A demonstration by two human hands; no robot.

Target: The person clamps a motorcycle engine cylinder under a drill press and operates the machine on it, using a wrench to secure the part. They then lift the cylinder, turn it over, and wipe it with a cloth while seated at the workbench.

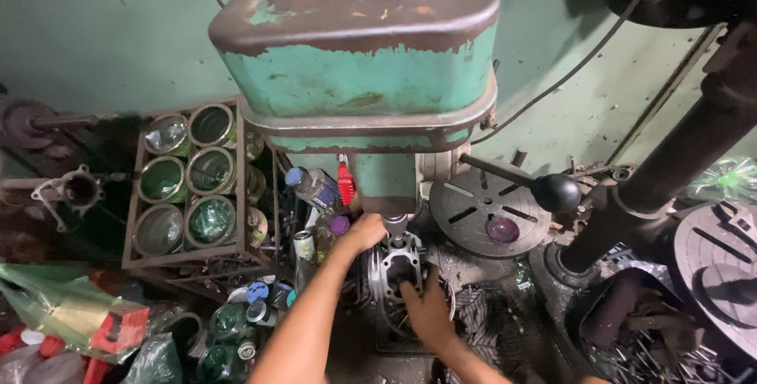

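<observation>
Drill press head [359, 53]: green paint chipped to rust, fills the top centre; its chuck [395, 228] points down at the work.

Metal casting [397, 270]: grey, ring-shaped with open windows, sits on the dark drill table directly under the chuck, centre of the scene.

Left hand [364, 231]: raised at the chuck's left side, fingers curled against it; whether it actually grips cannot be told.

Right hand [426, 311]: laid on the near right edge of the casting, fingers spread and pressing down, not closed around it.

Feed lever with black ball knob [557, 192]: juts right of the head.

Round slotted table [490, 210]: grey, right of the chuck, a small purple disc lying on it.

Wire rack [189, 183]: left of the machine, holding 6 open tins in 2 columns.

Plastic bottle [314, 187]: blue cap, tilted between rack and chuck.

Surface: grimy, dark, strewn with cans, caps and metal swarf. Crumpled plastic bags [75, 313] lie at near left.

Room: pale green stained wall [102, 29] behind; a dark column [678, 155] slants at right.
</observation>
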